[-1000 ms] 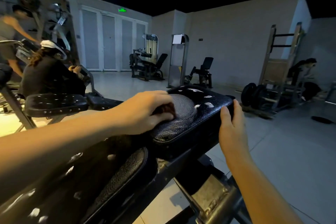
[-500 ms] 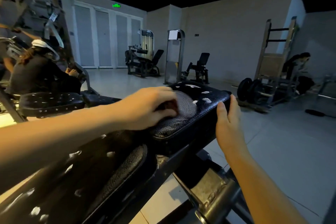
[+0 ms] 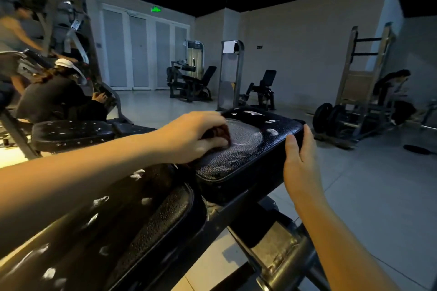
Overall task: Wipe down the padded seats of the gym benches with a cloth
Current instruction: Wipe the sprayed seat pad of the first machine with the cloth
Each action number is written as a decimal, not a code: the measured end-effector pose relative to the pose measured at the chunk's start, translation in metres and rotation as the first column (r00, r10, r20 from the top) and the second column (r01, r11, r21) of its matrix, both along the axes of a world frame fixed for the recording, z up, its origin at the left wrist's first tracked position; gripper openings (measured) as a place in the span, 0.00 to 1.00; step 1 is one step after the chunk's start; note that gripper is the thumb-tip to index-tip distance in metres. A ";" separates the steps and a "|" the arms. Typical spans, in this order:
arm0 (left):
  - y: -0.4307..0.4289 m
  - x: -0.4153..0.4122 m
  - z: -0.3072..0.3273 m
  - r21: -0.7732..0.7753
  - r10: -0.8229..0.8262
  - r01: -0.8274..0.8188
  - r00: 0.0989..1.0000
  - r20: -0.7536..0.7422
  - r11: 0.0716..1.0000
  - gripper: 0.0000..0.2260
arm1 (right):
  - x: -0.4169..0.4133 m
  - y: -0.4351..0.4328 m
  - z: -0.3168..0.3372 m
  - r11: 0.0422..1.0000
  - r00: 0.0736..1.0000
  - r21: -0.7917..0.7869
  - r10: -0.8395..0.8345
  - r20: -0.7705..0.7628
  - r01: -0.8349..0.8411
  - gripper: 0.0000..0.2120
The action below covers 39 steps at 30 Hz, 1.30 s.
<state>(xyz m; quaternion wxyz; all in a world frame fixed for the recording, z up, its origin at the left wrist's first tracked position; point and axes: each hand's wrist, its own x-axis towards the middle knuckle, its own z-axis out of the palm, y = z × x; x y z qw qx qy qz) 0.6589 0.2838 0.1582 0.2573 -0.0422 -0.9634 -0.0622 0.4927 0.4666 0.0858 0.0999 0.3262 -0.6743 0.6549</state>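
A black padded bench seat [image 3: 248, 153] lies in front of me, dotted with white foam at its far end. My left hand [image 3: 194, 137] rests on the pad's left part with fingers curled round a dark reddish cloth [image 3: 216, 132], of which only a small bit shows. Circular wipe marks spread on the pad just right of the cloth. My right hand [image 3: 299, 158] holds the pad's right edge, thumb on top, the other fingers hidden behind the side. The bench's long back pad [image 3: 106, 231] runs toward me at lower left, also flecked with foam.
A second black padded seat [image 3: 71, 133] with foam spots stands to the left, a seated person [image 3: 54, 97] behind it. Gym machines [image 3: 189, 82] line the far wall. Weight plates [image 3: 328, 116] and a rack sit at right. The bench's steel frame [image 3: 279, 260] is below.
My left hand has kept rubbing the cloth in small strokes on the same spot of the pad. The right hand stays on the pad's edge. The view shifted slightly.
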 end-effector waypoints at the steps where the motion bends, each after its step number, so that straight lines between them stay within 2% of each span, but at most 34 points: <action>1: -0.021 0.003 0.000 -0.010 0.097 -0.098 0.995 -0.010 0.995 0.06 | 0.000 -0.001 0.000 1.000 1.000 -0.005 -0.002 -0.005 0.002 0.26; 3: -0.055 -0.006 0.001 0.011 0.321 -0.321 0.947 -0.013 0.947 0.07 | -0.001 -0.003 -0.001 1.000 1.000 -0.011 -0.014 -0.017 0.014 0.26; 5: -0.058 -0.028 0.006 0.104 0.418 -0.416 0.908 -0.003 0.904 0.07 | 0.000 -0.004 -0.002 1.000 0.999 -0.014 -0.021 -0.027 0.021 0.26; 8: -0.015 -0.058 0.012 0.131 0.283 -0.276 0.958 -0.040 0.952 0.06 | 0.002 -0.002 -0.001 1.000 1.000 -0.008 -0.020 -0.022 0.019 0.26; 11: 0.038 -0.039 0.009 0.012 0.031 -0.031 0.999 -0.038 0.999 0.06 | 0.003 0.001 0.000 1.000 1.000 -0.012 -0.007 -0.012 0.007 0.25; 13: 0.045 -0.007 0.002 -0.047 -0.101 0.101 0.995 -0.004 0.994 0.04 | 0.003 0.002 0.000 1.000 1.000 -0.012 0.004 0.000 -0.004 0.25; 15: 0.018 0.016 -0.003 -0.047 -0.047 0.048 0.999 0.008 0.998 0.03 | 0.002 0.001 -0.001 1.000 1.000 -0.023 0.016 0.005 -0.016 0.25; 18: -0.042 0.012 -0.002 0.009 0.283 -0.283 0.959 0.002 0.959 0.06 | 0.003 -0.002 -0.001 0.999 1.000 -0.038 0.004 0.000 -0.004 0.25; 20: -0.055 -0.014 0.005 0.113 0.414 -0.413 0.910 0.016 0.904 0.06 | 0.003 -0.002 -0.001 0.999 1.000 -0.045 -0.004 0.003 0.004 0.25; 23: -0.018 -0.049 0.013 0.152 0.325 -0.320 0.946 -0.005 0.935 0.06 | 0.006 0.000 0.000 0.999 1.000 -0.038 0.003 0.004 -0.003 0.26; 26: 0.040 -0.038 0.010 0.080 0.065 -0.064 0.998 -0.004 0.995 0.05 | 0.006 0.002 0.001 0.999 1.000 -0.036 0.009 0.009 -0.009 0.25; 28: 0.050 -0.007 0.002 0.045 -0.090 0.090 0.996 0.007 0.995 0.04 | 0.004 0.002 0.001 0.999 1.000 -0.044 0.018 0.022 -0.017 0.25; 30: 0.023 0.016 -0.005 0.028 -0.046 0.046 0.999 0.008 0.999 0.04 | 0.003 0.002 0.000 0.998 0.999 -0.049 0.029 0.024 -0.028 0.26; 33: -0.043 0.016 -0.005 0.023 0.284 -0.284 0.959 -0.006 0.959 0.07 | 0.002 0.000 -0.001 0.998 1.000 -0.056 0.012 0.013 -0.012 0.26; 35: -0.057 -0.004 -0.001 0.119 0.426 -0.422 0.905 -0.003 0.899 0.08 | 0.003 0.000 -0.001 0.998 1.000 -0.055 0.010 0.004 -0.010 0.27; 37: -0.041 -0.030 0.005 0.132 0.387 -0.381 0.922 -0.026 0.915 0.07 | 0.005 0.000 -0.001 0.998 1.000 -0.056 0.011 0.004 -0.011 0.26; 39: 0.000 -0.043 0.007 0.094 0.244 -0.238 0.968 -0.055 0.967 0.06 | 0.006 0.001 0.001 0.998 1.000 -0.060 0.022 0.008 -0.021 0.25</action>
